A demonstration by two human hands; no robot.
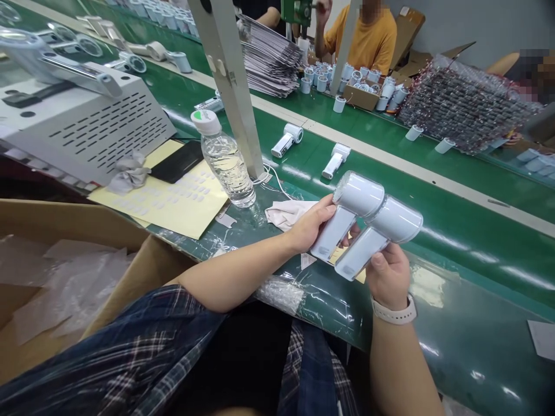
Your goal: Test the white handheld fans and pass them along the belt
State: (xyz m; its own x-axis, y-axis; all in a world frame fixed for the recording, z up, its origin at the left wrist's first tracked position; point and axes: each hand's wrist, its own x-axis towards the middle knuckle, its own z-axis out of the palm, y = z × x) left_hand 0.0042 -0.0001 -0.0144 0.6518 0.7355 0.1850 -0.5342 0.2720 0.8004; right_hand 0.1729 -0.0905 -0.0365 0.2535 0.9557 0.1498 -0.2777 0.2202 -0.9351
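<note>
I hold two white handheld devices with round heads side by side above the green conveyor belt (455, 231). My left hand (310, 225) grips the handle of the left device (347, 211). My right hand (388, 274), with a white watch on its wrist, grips the handle of the right device (384, 234). Both heads point up and to the right, and the two devices touch each other. A crumpled pale cloth (286, 214) lies on the belt just left of my left hand.
A water bottle (225, 159) stands by a slanted white post (232, 75). Yellow sticker sheets (182, 202), a black phone (177, 162) and a grey metal box (82, 127) lie left. Two more devices (288, 140) (336, 160) rest on the belt. A cardboard box (56, 266) sits at my left. Other people work opposite.
</note>
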